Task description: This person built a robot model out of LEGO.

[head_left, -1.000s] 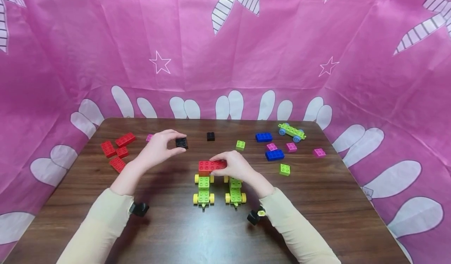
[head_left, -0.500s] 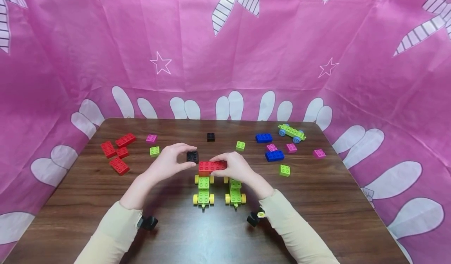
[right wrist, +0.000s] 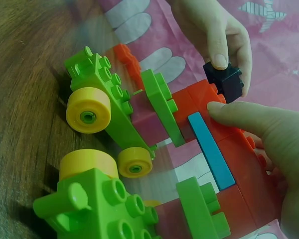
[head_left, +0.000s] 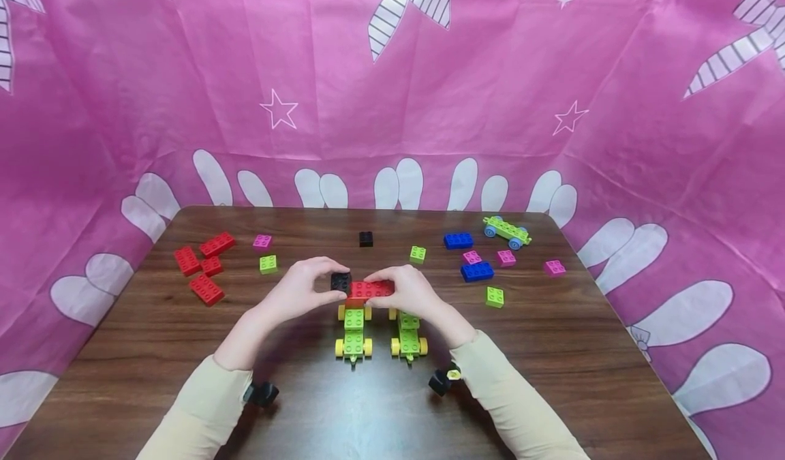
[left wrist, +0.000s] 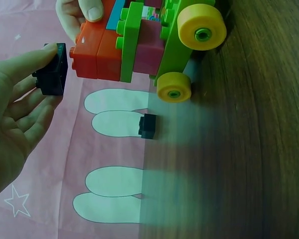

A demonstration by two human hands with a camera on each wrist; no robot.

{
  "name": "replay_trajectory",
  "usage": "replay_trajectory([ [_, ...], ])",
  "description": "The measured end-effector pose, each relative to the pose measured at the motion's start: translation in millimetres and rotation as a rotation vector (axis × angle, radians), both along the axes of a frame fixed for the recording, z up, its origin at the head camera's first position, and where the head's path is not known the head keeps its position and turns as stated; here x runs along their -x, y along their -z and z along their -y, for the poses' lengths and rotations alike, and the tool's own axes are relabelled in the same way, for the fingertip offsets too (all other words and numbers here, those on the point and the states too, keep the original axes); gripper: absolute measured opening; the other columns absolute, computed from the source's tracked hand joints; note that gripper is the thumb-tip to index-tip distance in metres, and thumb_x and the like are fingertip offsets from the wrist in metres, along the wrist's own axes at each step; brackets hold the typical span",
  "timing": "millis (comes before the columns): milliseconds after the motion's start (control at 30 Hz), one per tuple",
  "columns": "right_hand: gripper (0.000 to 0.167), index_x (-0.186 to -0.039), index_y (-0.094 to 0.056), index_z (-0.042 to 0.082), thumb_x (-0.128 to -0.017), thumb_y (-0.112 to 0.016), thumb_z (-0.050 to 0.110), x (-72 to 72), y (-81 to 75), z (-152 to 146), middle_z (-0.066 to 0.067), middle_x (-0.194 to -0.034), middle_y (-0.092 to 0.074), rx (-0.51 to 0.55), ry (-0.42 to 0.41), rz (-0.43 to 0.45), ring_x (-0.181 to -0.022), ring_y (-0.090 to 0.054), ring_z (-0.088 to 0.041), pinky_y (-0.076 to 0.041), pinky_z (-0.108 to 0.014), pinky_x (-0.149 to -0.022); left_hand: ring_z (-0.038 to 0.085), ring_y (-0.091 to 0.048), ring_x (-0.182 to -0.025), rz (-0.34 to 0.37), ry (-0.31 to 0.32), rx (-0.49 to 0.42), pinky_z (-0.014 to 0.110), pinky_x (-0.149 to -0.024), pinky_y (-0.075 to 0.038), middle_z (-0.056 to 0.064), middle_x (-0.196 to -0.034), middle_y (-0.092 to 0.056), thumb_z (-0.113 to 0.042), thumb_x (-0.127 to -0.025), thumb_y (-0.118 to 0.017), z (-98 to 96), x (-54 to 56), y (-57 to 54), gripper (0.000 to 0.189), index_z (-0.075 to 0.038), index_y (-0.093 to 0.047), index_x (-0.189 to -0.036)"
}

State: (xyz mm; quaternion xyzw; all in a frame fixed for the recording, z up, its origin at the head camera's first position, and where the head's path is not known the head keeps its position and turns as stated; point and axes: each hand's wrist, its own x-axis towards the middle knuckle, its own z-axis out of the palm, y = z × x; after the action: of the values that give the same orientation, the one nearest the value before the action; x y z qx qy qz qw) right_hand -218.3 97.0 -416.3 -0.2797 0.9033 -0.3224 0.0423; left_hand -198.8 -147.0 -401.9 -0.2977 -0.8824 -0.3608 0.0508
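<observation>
My left hand [head_left: 300,289] pinches a small black brick [head_left: 341,282] between thumb and fingers, right at the left end of the red bricks [head_left: 368,289]. In the left wrist view the black brick [left wrist: 55,69] is a short way off the red studs. My right hand [head_left: 413,289] grips the red top layer near its right end. Beneath it, green bricks [right wrist: 162,107], pink bricks [right wrist: 145,119] and a flat blue piece [right wrist: 212,152] are stacked. The structure spans two green car bases [head_left: 353,341] with yellow wheels [left wrist: 202,27], standing side by side on the table.
Several red bricks [head_left: 206,289] lie at left, near a pink brick [head_left: 262,241] and a green brick [head_left: 268,264]. Another black brick [head_left: 366,239] lies behind the structure. At right are blue bricks [head_left: 477,271], pink and green ones, and a green base with blue wheels [head_left: 506,232].
My left hand has carried the black brick right and toward me, up to the red bricks' left end. The right hand has kept its grip in place.
</observation>
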Motion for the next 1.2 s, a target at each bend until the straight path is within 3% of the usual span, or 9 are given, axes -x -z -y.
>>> replay_trajectory([
  [633,0.039,-0.114,-0.073,0.013,-0.08,-0.081,0.031,0.5,3.8,-0.6,-0.002,-0.104,-0.074,0.007,0.002,-0.025,-0.084,-0.061,-0.013,-0.053,-0.025,-0.072,0.024,-0.064,-0.103,0.017,0.002,-0.001,0.048,-0.091,-0.054,0.007,-0.111,-0.07,-0.016,-0.08,-0.081,-3.6,-1.1,5.5,0.04,-0.007,-0.069,-0.116],
  [1200,0.037,-0.113,-0.074,0.015,-0.08,-0.081,0.031,1.3,4.9,0.3,-0.001,-0.103,-0.075,0.009,0.001,-0.027,-0.082,-0.06,-0.013,-0.052,-0.025,-0.071,0.023,-0.063,-0.1,0.068,-0.032,0.054,0.05,-0.091,-0.052,0.006,-0.107,-0.071,-0.018,-0.079,-0.082,-7.8,3.0,-0.4,0.039,-0.007,-0.071,-0.115],
])
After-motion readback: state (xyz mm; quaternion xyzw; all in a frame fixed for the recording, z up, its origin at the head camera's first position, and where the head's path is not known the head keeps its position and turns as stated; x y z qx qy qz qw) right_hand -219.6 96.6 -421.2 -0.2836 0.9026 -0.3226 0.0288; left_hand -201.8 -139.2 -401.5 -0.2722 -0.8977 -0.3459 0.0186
